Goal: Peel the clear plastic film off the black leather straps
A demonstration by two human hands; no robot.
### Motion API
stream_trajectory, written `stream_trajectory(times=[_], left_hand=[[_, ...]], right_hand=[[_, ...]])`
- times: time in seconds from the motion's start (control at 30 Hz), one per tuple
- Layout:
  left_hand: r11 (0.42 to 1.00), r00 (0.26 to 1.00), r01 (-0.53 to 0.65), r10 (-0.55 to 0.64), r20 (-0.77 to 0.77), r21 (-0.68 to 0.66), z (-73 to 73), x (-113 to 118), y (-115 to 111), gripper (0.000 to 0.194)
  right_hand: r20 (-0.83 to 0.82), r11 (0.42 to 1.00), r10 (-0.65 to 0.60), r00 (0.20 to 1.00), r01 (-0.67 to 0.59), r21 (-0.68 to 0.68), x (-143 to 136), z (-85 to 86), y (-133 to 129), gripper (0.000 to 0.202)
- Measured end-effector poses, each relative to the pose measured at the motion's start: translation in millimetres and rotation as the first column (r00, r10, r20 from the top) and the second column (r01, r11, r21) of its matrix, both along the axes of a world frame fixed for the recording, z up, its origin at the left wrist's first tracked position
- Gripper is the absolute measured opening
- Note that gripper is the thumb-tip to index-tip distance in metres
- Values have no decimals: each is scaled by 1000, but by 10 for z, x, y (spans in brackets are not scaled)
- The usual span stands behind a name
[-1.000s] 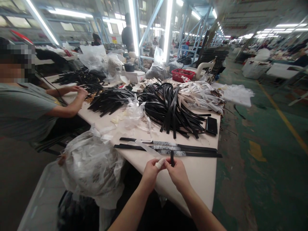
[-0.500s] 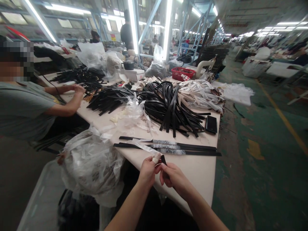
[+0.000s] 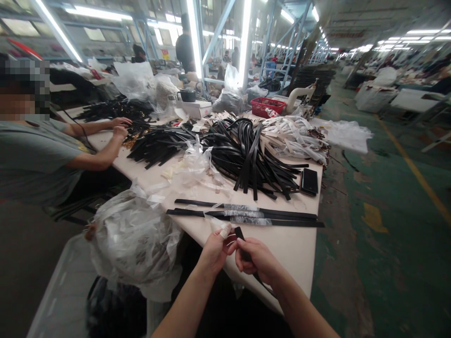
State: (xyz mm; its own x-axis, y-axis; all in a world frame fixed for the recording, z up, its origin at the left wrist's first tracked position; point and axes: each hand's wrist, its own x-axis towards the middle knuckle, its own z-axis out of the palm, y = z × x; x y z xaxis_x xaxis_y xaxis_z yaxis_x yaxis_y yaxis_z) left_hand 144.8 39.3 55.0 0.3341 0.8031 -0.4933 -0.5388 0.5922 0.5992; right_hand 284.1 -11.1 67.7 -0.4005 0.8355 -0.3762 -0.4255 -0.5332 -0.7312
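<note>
The translucent strip (image 3: 215, 221) has been drawn down closer to the left hand (image 3: 214, 249), where it is pinched at the fingertips. The black strap (image 3: 239, 233) is pinched in the curled right hand (image 3: 256, 256), its lower length now exposed beneath. Both forearms are extended over the near edge of the bench (image 3: 291, 256).

Two bare forearms reach forward, angled inward. The left hand (image 3: 215, 248) and right hand (image 3: 256, 257) nearly meet, fingers curled, the right's gripping.
</note>
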Motion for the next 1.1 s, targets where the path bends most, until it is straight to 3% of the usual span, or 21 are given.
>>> stream_trajectory(times=[0.3,0.57,0.67,0.77,0.83,0.93,1.0,1.1], left_hand=[[999,999,49,-49,-12,11,-30,-69,-1,28],[957,959,253,-228,-170,142,-63,-73,-68,35],[979,979,118,-87,-184,166,9,-177,45,31],[971,975,-84,126,-181,223,113,-292,159,27],[964,967,-83,139,-214,254,158,-295,142,28],[969,959,63,8,-283,241,176,-200,16,33],[969,954,101,-29,-299,226,190,-158,-31,34],[966,952,-72,141,-273,247,249,-193,11,33]], right_hand=[[42,1000,-2,999,3,-21,-7,-9,-3,40],[117,995,84,990,-76,-70,-23,-9,6,36],[285,996,86,955,-92,10,2,36,-18,33],[552,980,31,833,-133,146,8,103,-53,30],[620,975,-6,785,-132,177,-13,136,-54,36],[567,984,13,824,-112,140,-50,158,-22,44],[524,983,36,851,-126,136,-45,164,-21,48],[594,969,12,805,-156,192,-5,169,-90,46]])
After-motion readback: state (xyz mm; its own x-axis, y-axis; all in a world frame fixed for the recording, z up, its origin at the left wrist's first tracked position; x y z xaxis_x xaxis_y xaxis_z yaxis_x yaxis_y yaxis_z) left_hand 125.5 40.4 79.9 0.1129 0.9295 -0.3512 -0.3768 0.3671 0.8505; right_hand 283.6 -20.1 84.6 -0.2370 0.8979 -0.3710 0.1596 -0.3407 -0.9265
